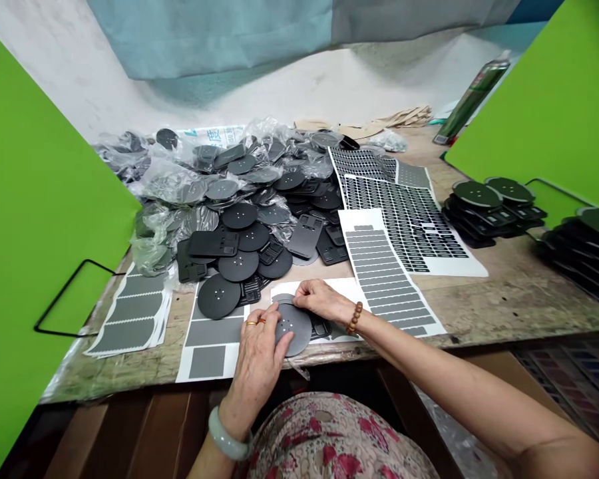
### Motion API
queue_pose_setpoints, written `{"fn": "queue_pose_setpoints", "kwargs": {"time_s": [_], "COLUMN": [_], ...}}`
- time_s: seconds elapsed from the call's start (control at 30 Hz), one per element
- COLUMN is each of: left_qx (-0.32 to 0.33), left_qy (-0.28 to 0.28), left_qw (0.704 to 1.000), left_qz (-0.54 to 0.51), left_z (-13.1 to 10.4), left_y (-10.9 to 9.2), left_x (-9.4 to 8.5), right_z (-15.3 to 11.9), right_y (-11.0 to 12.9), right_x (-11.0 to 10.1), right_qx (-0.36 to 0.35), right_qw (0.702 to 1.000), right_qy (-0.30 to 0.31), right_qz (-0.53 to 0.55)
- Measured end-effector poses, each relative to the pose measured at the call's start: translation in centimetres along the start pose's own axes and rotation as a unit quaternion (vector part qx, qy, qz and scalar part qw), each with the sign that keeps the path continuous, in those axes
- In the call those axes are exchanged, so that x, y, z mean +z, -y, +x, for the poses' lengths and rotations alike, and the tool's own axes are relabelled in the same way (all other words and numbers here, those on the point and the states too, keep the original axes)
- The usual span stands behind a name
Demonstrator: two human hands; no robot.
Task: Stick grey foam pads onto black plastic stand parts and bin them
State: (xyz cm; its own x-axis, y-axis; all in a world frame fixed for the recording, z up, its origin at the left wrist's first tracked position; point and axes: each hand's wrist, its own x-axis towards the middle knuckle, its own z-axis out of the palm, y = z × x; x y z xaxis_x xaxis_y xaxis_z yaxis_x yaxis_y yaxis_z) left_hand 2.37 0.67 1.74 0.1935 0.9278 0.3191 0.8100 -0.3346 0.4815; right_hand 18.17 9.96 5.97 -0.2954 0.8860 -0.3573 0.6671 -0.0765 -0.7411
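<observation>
A round dark-grey base plate (295, 327) with small holes at its middle lies near the table's front edge. My left hand (259, 346) grips it from the left, thumb over its face and fingers along its side. At the far rim my right hand (322, 299) is closed in a pinch, and its fingertips hide what they hold, if anything. Part of a black slotted piece (321, 327) shows beside the plate. Under my hands lies a white backing sheet (342, 287), and a sheet of grey rectangular stickers (207, 332) is left of my left hand.
Loose discs and black holders (239, 266) pile up behind my hands, many in clear plastic bags (172, 176). Sticker sheets (389, 273) spread to the right, before stacked holders (494, 206). Green panels (544, 100) flank the table. A spray can (474, 96) stands far right.
</observation>
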Motion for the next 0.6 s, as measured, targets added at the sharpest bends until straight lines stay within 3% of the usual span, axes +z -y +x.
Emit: {"fn": "queue_pose_setpoints", "kwargs": {"time_s": [0.6], "left_qx": [0.001], "left_qy": [-0.002], "left_qw": [0.999], "left_qz": [0.032], "left_z": [0.05], "left_y": [-0.42], "left_x": [0.05], "right_z": [-0.01], "right_y": [-0.45], "right_x": [0.57], "right_qx": [-0.042], "right_qw": [0.993], "right_qy": [-0.037], "right_qz": [-0.100]}}
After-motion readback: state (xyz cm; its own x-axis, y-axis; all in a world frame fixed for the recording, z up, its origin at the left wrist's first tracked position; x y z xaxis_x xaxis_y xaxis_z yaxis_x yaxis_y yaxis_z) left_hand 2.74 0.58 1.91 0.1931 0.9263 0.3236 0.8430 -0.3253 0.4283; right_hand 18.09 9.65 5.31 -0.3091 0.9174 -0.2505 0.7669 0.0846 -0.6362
